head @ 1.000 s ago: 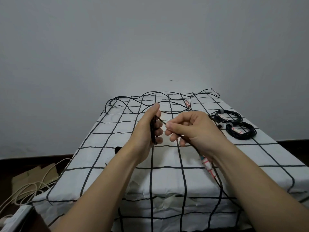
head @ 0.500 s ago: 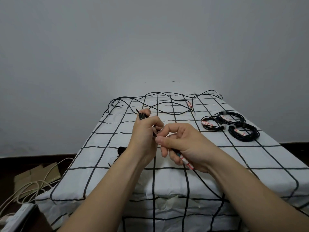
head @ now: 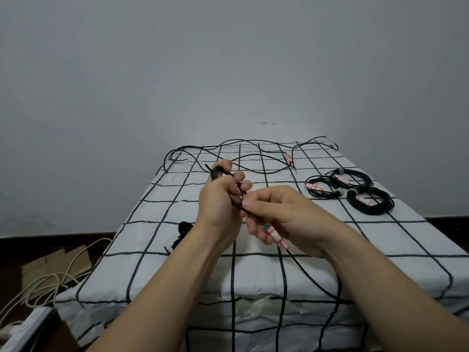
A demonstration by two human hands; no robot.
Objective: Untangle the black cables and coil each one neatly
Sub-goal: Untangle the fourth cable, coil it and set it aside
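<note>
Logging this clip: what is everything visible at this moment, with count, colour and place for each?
table cloth: one, white with black grid, covering the table.
loose cable: at least one, black, sprawled across the far end.
coiled cables: three, black with white-and-red tags, far right of the cloth.
held cable: one, black with a white-and-red tag, between both hands, trailing over the near edge.
small dark item: one, black, on the cloth by the left wrist; cannot tell what.
cords: several, cream, floor at left.
cardboard: brown, floor at left.
power strip: one, white, bottom-left corner.
left hand: grips the held cable's loops.
right hand: pinches the held cable.
</note>
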